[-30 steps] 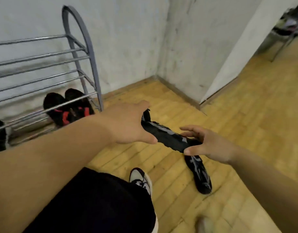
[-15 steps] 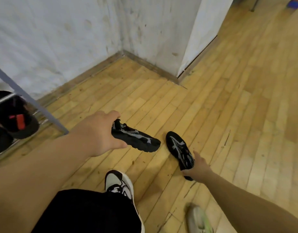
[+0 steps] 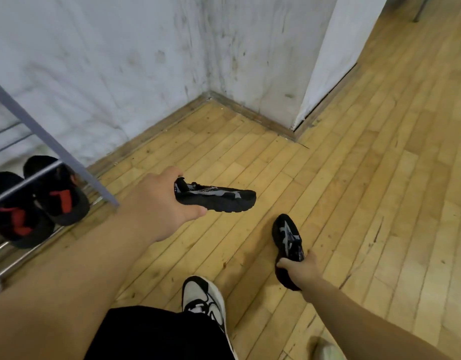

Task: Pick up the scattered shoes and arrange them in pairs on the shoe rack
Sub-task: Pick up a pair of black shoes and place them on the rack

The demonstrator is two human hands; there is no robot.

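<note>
A: What do the hands have?

B: The left hand is closed on the heel of one black shoe, held out level above the floor, toe pointing right. The right hand is clamped round the heel of the second shoe, low down, toe pointing away. Whether its sole touches the boards, I can't tell.

A: What could go wrong?

B: Both are heel-only grips, so the toes hang free. A quick swing toward the rack could let a shoe twist or slip out, I'd guess. The left shoe could also clip the rack's slanted leg on the way in.

A: Where's the rack from the hands?

B: To the left, near the left forearm and well apart from the right hand. A black-and-red pair already sits on the low shelf, so the new pair needs a place beside them, side by side.
</note>
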